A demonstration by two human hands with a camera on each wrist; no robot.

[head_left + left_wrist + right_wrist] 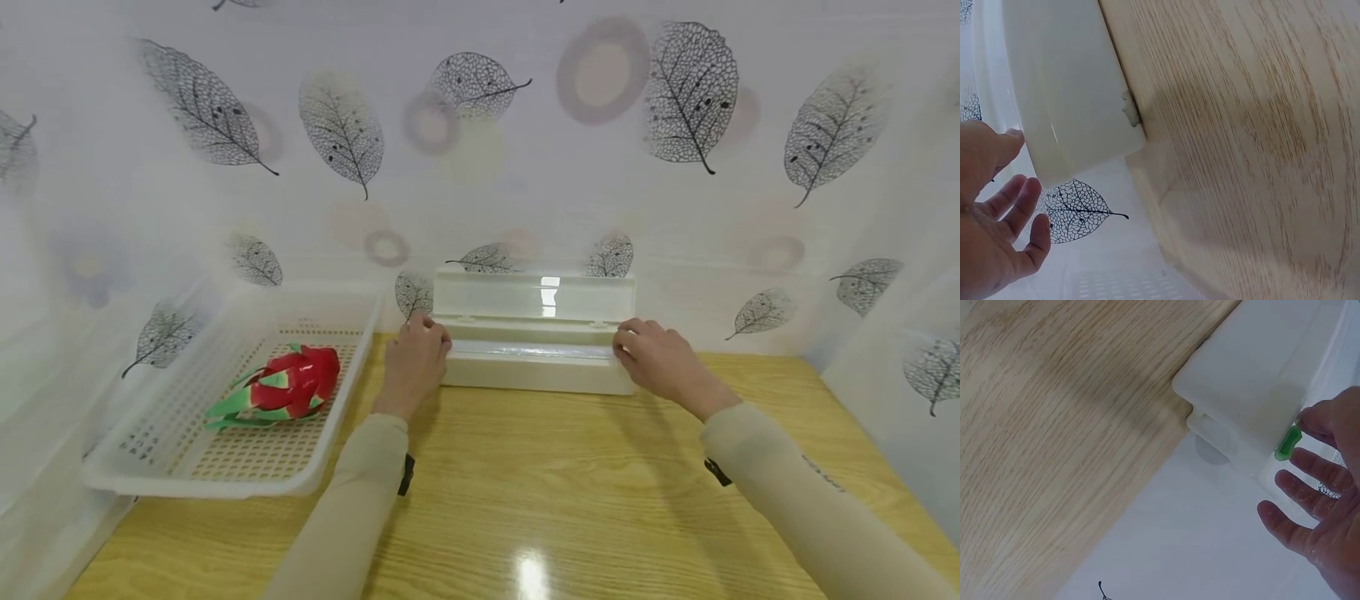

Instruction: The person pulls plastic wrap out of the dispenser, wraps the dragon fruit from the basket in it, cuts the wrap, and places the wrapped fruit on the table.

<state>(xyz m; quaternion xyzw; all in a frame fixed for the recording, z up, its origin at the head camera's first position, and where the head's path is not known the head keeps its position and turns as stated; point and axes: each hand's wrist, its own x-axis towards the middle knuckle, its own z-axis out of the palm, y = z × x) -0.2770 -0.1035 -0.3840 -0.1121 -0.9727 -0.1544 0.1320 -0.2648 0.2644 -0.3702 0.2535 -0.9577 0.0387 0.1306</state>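
A long white cling film dispenser (pixel 537 377) stands at the back of the table, its clear-windowed lid (pixel 495 296) raised. Shiny cling film (pixel 532 349) stretches along its opening. At the left end, my left hand (pixel 417 360) pinches the film's edge with thumb and index finger; the other fingers are loosely bent past the box end. My right hand (pixel 663 358) pinches at the right end, beside a green piece (pixel 1287 444) on the box rim. The fingertips' exact hold on the thin film is hard to see.
On the left, a white plastic basket (pixel 318 475) holds a red and green dragon fruit (pixel 300 383). A white leaf-patterned sheet (pixel 517 192) hangs behind and at both sides. The wooden table (pixel 540 483) extends in front of the dispenser.
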